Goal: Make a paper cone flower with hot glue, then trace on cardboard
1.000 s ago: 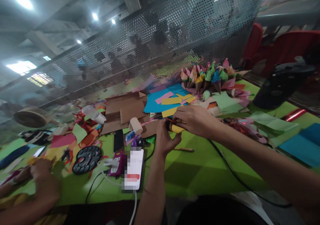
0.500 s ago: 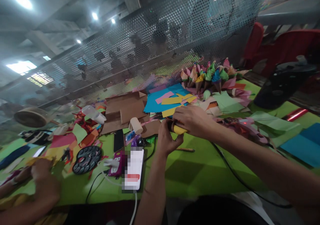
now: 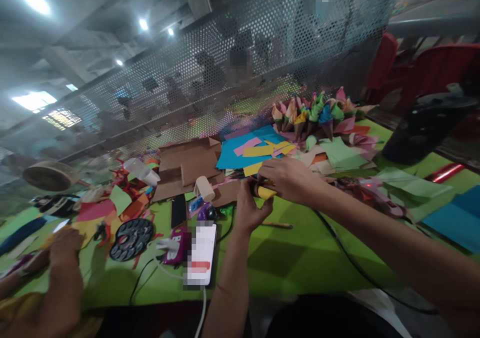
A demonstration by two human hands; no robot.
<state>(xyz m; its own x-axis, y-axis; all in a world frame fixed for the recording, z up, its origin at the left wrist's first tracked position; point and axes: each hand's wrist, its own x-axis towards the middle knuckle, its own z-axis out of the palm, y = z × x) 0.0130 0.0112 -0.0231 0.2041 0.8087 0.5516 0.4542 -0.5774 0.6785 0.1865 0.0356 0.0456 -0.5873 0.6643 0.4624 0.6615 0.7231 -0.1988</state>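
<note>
Both my hands meet over the middle of the green table, around a small paper cone [image 3: 266, 193] with a yellow part facing me and a dark brown part mostly behind my fingers. My left hand [image 3: 252, 209] is curled round its left side, thumb reaching under the yellow. From above, my right hand [image 3: 288, 178] pinches the top and far side with bent fingers; its fingertips are partly hidden. A pencil [image 3: 276, 225] lies on the table just below. Behind my hands are yellow strips [image 3: 258, 151] on blue paper sheets [image 3: 232, 155].
Finished paper cones [image 3: 300, 115] stand at the back right, near a dark tumbler [image 3: 416, 128]. Brown card [image 3: 191, 163], a tape roll [image 3: 204, 188], a phone [image 3: 202, 253] and a palette [image 3: 131, 239] lie leftward. A black cable [image 3: 343, 245] crosses at right. Another person's hand [image 3: 65, 250] works at far left.
My hands have shifted very slightly left, still holding the cone, and the yellow part has turned a little. At far left, the other person's hand has moved.
</note>
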